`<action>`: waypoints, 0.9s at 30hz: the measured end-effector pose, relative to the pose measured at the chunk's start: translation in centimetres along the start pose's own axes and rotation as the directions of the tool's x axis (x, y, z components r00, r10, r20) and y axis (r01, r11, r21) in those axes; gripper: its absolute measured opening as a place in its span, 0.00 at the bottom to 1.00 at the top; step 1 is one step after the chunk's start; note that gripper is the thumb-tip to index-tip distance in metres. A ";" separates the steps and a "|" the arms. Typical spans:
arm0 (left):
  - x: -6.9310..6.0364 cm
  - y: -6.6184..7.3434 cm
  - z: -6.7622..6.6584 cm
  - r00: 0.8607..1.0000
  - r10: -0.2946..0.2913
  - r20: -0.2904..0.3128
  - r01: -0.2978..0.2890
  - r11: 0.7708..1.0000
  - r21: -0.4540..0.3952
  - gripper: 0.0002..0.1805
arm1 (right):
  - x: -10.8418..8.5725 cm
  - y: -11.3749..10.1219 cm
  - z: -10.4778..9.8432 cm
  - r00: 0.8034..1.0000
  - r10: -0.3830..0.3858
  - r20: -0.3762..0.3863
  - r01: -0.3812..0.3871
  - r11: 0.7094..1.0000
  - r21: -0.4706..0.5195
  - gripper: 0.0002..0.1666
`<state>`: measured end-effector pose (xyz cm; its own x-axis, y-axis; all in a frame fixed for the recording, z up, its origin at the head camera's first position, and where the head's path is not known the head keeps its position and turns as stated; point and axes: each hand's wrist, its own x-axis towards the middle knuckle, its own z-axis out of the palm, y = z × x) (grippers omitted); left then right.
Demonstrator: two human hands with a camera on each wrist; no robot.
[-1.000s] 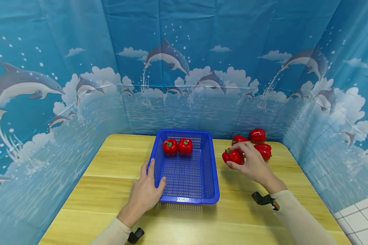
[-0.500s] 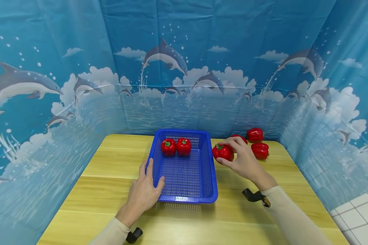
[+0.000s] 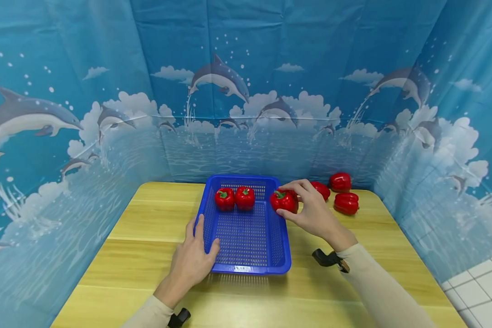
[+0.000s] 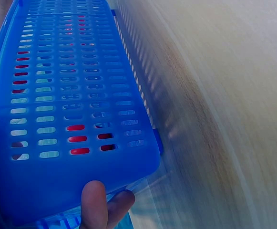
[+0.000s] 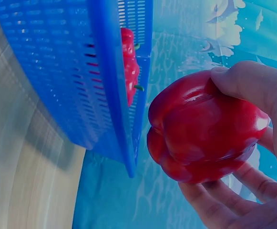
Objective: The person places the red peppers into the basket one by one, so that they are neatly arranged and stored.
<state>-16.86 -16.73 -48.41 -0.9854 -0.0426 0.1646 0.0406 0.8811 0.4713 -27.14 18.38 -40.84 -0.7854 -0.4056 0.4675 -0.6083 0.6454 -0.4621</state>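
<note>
A blue perforated basket [image 3: 250,269] sits on the wooden table, with two red bell peppers [image 3: 244,198] side by side at its far left. My left hand [image 3: 192,259] holds the basket at its left side; in the left wrist view two fingertips [image 4: 94,202] lie against the outer wall. Thumb and fingers of my right hand [image 3: 313,212] grip another red bell pepper [image 3: 282,201] above the basket's right rim. Seen from the right wrist, this bell pepper [image 5: 205,129] is off the table, beside the basket wall [image 5: 57,71].
Right of the basket, several red bell peppers [image 3: 346,203] lie at the table's far right, one partly behind my right hand. A blue dolphin-print curtain [image 3: 246,150] hangs along the back and sides of the table [image 3: 147,237].
My right hand has carried the bell pepper leftward, away from the other peppers, to the basket's right rim. My left hand has stayed at the basket's left side.
</note>
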 end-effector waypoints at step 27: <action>-0.1 -0.1 0.0 1.000 -0.001 0.016 0.002 1.000 -0.020 0.54 | 2.5 -2.5 1.8 0.999 0.026 0.038 -0.031 0.992 0.126 0.34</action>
<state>-16.79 -16.77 -48.48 -0.9881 -0.0360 0.1498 0.0424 0.8712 0.4891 -27.78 14.64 -39.87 -0.8048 -0.4128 0.4265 -0.5935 0.5709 -0.5674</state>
